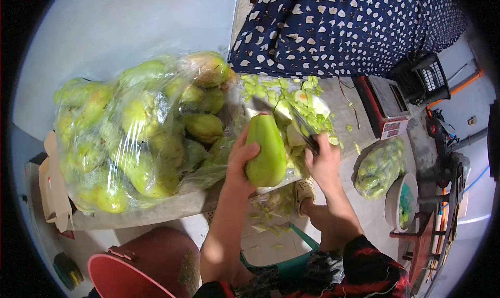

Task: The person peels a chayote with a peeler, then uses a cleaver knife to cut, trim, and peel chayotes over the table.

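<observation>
My left hand (244, 156) is wrapped round the side of a large green papaya (267, 155), holding it tilted with its narrow end pointing away from me. Fingers of my right hand (324, 157) are closed on the dark handle of a knife (304, 129); its thin blade points up and left, beside the papaya and apart from it. Behind both hands, green peelings (315, 110) and pale peeled pieces (295, 135) are scattered over the work surface. To the left lies a big clear plastic bag (120, 142) full of unpeeled papayas.
A red weighing scale (383, 105) and a black basket (424, 79) stand at the right. Below them are a filled plastic bag (380, 168) and a white bucket (391, 207). A red bin (151, 261) stands near my left side. A dark patterned curtain (338, 32) hangs behind.
</observation>
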The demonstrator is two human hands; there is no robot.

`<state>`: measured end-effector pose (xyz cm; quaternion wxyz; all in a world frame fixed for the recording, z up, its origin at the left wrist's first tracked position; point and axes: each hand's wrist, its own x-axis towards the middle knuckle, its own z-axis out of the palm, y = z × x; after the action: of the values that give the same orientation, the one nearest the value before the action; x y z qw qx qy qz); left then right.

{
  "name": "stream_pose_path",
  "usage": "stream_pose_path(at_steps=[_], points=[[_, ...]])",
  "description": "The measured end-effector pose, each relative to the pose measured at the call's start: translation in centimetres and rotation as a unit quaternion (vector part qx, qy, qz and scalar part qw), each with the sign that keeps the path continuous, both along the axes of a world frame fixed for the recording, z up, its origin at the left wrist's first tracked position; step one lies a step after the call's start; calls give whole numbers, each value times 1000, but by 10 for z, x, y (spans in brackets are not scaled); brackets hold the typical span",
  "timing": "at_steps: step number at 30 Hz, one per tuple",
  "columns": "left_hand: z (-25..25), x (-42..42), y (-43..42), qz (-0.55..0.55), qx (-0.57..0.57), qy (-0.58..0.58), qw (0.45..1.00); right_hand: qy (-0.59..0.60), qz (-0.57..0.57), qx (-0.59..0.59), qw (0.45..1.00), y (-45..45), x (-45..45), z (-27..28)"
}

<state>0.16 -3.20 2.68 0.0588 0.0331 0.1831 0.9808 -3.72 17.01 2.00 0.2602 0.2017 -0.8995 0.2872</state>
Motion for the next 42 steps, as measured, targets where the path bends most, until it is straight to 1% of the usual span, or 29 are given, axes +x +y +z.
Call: stream_pose_path(at_steps=[1, 2, 3, 4, 5, 7, 8, 9, 10, 11, 13, 15, 17, 18, 21, 23, 25, 28, 29, 31, 32, 33, 34, 35, 36, 38, 39, 41, 42], points=[[1, 0, -3, -3, -1, 1, 1000, -42, -35, 71, 996, 2, -4, -2], [1, 0, -7, 11, -90, 22, 996, -77, -56, 93, 991, 5, -5, -4], [1, 1, -11, 27, -175, 43, 983, -76, -56, 93, 991, 6, -5, -4], [5, 2, -15, 27, -174, 42, 983, -71, -68, 125, 987, 7, -5, -3], [12, 3, -20, 31, -319, 109, 941, -66, -81, 158, 982, 7, -4, 1], [25, 4, -22, 31, -456, 173, 872, -80, -84, 162, 980, 4, -4, 7], [30, 4, -19, -7, -521, 185, 833, -92, -86, 166, 978, 4, -3, 10], [33, 3, -15, -44, -582, 197, 788, -92, -88, 166, 978, 4, -1, 12], [33, 3, -9, -62, -633, 170, 753, -104, -80, 163, 978, 5, 0, 15], [31, 3, -3, -63, -632, 170, 753, -115, -73, 159, 978, 5, 1, 17], [19, 5, 7, -45, -746, 171, 642, -116, -72, 173, 975, 7, 5, 20], [10, 6, 14, -26, -740, 187, 646, -116, -70, 186, 973, 8, 7, 21], [3, 6, 21, 22, -766, 209, 607, -71, -72, 200, 975, 9, 9, 20], [1, 5, 20, 22, -767, 209, 607, -72, -72, 199, 975, 10, 10, 20], [0, 0, 18, 2, -762, 169, 625, -46, -59, 201, 977, 18, 16, 23], [-1, -4, 14, 35, -801, 135, 582, -59, -56, 208, 975, 22, 25, 27], [4, -9, 9, 12, -800, 116, 588, -63, -54, 207, 975, 26, 31, 30], [-1, -12, 8, 27, -756, 98, 646, -84, -46, 169, 981, 39, 32, 26], [-5, -12, 8, 25, -757, 97, 645, -85, -45, 167, 981, 39, 33, 27], [-17, -14, 12, 79, -641, 40, 763, -161, -57, 111, 979, 40, 31, 34], [-39, -20, 15, 101, -587, 21, 803, -152, -54, 82, 984, 42, 31, 31], [-35, -22, 17, 101, -588, 21, 802, -152, -54, 80, 984, 42, 31, 30], [-29, -24, 20, 74, -394, -79, 913, -151, -49, 34, 987, 41, 32, 28], [-26, -26, 21, 43, -176, -176, 968, -151, -43, -13, 988, 41, 33, 27], [-28, -26, 19, 42, -176, -178, 967, -153, -43, -13, 987, 38, 32, 21], [-35, -27, 17, 11, 7, -191, 982, -107, -17, -60, 992, 35, 26, 2], [-34, -27, 20, 12, 8, -190, 982, -145, -17, -37, 989, 37, 27, -7], [-32, -28, 27, 73, 62, -213, 972, -31, 70, 31, 997, 36, 29, -19], [-35, -29, 28, 77, 64, -214, 972, 6, 119, 56, 991, 34, 32, -16]])
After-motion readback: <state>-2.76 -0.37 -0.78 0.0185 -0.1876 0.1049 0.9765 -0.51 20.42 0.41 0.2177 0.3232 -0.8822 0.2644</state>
